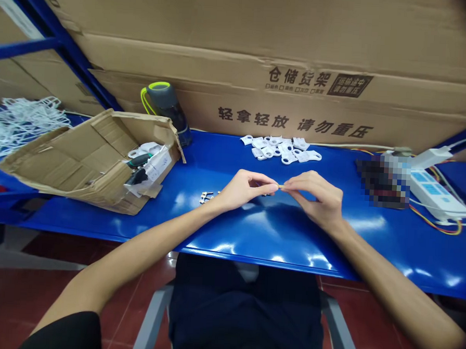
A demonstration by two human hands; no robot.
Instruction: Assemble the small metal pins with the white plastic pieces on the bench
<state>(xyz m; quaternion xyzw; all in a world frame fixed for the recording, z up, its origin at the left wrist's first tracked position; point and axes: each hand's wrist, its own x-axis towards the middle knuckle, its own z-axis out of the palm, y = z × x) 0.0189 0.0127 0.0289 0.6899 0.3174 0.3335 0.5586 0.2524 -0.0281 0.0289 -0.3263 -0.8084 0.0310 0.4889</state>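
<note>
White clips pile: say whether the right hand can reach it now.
Probably yes: the white clips lie just beyond the right hand on bare blue bench, nothing between, though it pinches a small part.

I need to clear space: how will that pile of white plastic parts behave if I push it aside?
The white plastic parts look small and thin, so probably light. They lie loose, so a push would likely scatter them. The blue table is glossy, so they should slide easily.
</note>
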